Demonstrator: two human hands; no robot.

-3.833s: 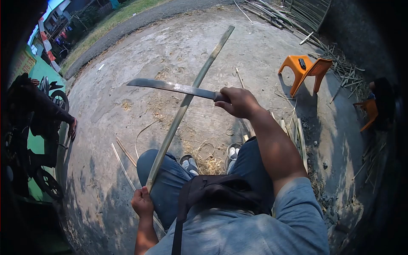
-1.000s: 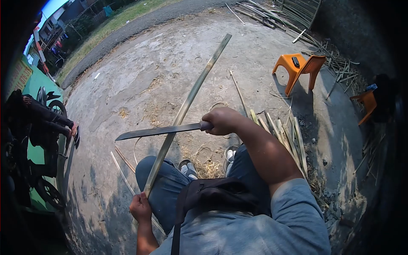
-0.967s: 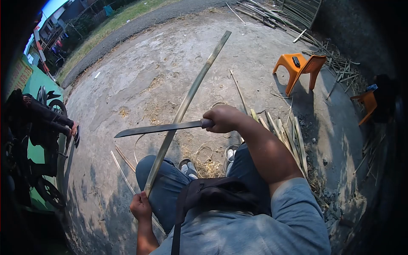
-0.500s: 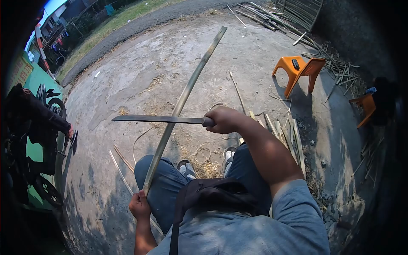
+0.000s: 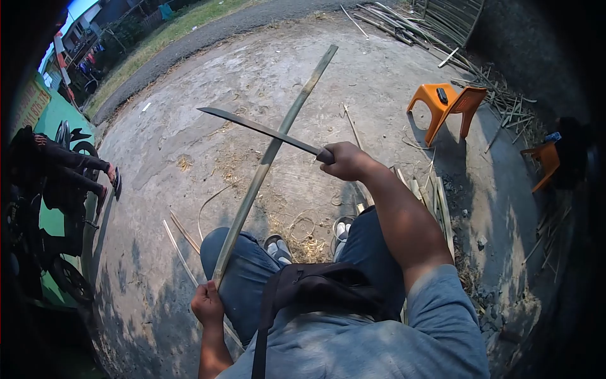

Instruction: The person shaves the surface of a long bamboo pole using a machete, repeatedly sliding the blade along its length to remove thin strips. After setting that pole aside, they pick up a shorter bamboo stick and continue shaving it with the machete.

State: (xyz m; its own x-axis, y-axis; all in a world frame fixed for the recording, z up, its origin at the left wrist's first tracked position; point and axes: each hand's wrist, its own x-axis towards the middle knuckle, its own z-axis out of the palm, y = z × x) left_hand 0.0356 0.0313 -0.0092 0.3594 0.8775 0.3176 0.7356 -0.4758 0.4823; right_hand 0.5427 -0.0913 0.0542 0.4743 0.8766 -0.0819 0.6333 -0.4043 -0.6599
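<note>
A long bamboo strip (image 5: 257, 179) slants up and away from my left knee. My left hand (image 5: 207, 304) is closed round its near end. My right hand (image 5: 347, 162) grips the dark handle of a long machete (image 5: 260, 128), whose blade crosses the strip above its middle, tip pointing up and left. Whether the blade touches the strip or passes just over it, I cannot tell. Shavings (image 5: 309, 248) lie on the ground between my feet.
Split bamboo pieces (image 5: 444, 211) lie beside my right leg. An orange chair (image 5: 434, 101) holding a small black object stands at the right, with more bamboo (image 5: 404, 25) behind. At the far left, a person's legs (image 5: 79, 170) show near a motorcycle (image 5: 69, 278).
My right hand has moved up and slightly right, and the blade has tilted, its tip higher and farther along the strip. At the left, the person's feet have shifted.
</note>
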